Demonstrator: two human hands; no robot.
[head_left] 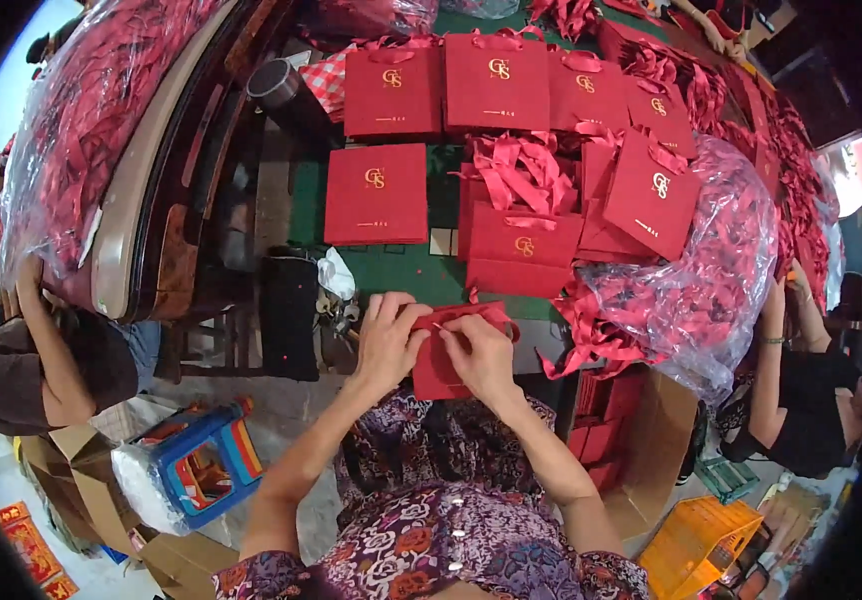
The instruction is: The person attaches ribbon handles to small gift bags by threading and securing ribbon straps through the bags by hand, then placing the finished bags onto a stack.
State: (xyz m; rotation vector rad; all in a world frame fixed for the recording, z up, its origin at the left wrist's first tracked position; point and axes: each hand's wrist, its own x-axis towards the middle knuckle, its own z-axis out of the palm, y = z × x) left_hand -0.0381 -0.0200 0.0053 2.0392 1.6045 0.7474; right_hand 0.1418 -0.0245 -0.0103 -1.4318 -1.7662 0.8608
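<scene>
At your far left, a co-worker in a dark short-sleeved top [11, 375] reaches up beside a clear plastic sack packed with red ribbon [101, 130]. Nearer you on the floor stands a blue plastic stool with red and orange parts [236, 455]. On the green tabletop [306, 205], a squarish red paper bag with gold print [378, 215] lies beyond your hands, a little to their left.

Your left hand [388, 340] has its fingers bent, with the thumb tucked in at the left edge of a small red paper bag [438, 375]. That bag is right in front of you, between your hands, at the near edge of the table. Its visible part runs longest from the table toward your body. Your right hand [481, 358] is the one lying over its face — thumb and forefinger drawn together near the upper part, at a thin pale sliver. You can't tell from here whether they pinch it.

Farther right, a loose heap of red ribbon loops [521, 175] tops some bags, with a bulging clear plastic bag of red ribbon [706, 270] beside them. Below that, an orange plastic crate [686, 530] stands on the floor.
</scene>
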